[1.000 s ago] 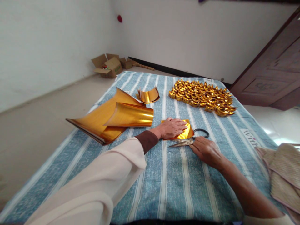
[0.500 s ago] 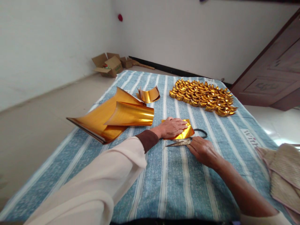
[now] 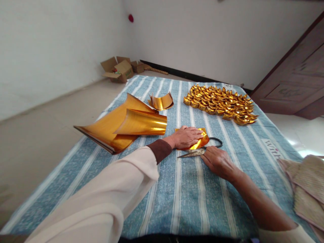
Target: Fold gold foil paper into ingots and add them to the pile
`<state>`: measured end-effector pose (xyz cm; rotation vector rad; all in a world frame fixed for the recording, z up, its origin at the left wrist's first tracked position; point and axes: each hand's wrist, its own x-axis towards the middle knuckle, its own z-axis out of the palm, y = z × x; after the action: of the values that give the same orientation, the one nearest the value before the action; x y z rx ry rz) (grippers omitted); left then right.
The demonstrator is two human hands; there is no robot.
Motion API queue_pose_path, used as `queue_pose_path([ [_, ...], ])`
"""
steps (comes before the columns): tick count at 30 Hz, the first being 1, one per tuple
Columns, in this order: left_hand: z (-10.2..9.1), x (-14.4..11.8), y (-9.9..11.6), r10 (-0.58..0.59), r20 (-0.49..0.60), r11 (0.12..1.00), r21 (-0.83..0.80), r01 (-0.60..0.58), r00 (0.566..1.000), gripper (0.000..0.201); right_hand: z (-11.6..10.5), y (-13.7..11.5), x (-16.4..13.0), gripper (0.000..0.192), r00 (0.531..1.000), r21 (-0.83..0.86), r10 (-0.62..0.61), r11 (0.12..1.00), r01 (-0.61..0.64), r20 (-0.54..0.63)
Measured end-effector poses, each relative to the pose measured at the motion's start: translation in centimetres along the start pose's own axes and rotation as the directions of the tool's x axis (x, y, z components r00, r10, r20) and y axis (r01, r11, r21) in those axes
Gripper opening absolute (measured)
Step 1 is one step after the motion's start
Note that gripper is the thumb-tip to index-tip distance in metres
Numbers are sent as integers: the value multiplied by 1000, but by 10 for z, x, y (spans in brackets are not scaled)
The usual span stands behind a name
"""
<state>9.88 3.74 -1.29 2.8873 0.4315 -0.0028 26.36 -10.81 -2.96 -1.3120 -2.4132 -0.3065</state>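
My left hand (image 3: 187, 137) lies flat, fingers stretched out, pressing a small piece of gold foil paper (image 3: 202, 139) onto the cloth. Much of that paper is hidden under the palm, and its right end curls up. Just below and right of it, my right hand (image 3: 217, 160) is closed around one handle of a pair of scissors (image 3: 196, 153). The other black handle loop sticks out beyond the paper's right end. The blades point left along the paper's near edge; whether they touch it I cannot tell.
Large curled gold sheets (image 3: 111, 123) lie left of my hands, with a smaller curled stack (image 3: 162, 102) behind. Rows of folded gold paper ingots (image 3: 220, 103) stand at back right. A beige cloth (image 3: 307, 184) hangs at the right edge. Cardboard boxes (image 3: 118, 71) sit on the floor.
My right hand and the scissors have shifted very slightly left. The right end of the foil paper curls more now. My left hand stays pressed in place.
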Motion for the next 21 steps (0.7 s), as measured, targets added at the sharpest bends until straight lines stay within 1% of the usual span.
queue_pose_path([
  [5,0,0,1,-6,-6,1000,6,6,1000,43,-2,0,-4,37,1000,5,-26,1000,26,8],
  [13,2,0,-1,5,-13,1000,10,-5,1000,43,-3,0,3,36,999,9,-35,999,35,-11],
  [21,-1,0,2,-25,-9,1000,-6,25,1000,43,-2,-1,2,35,1000,18,-25,1000,25,5],
])
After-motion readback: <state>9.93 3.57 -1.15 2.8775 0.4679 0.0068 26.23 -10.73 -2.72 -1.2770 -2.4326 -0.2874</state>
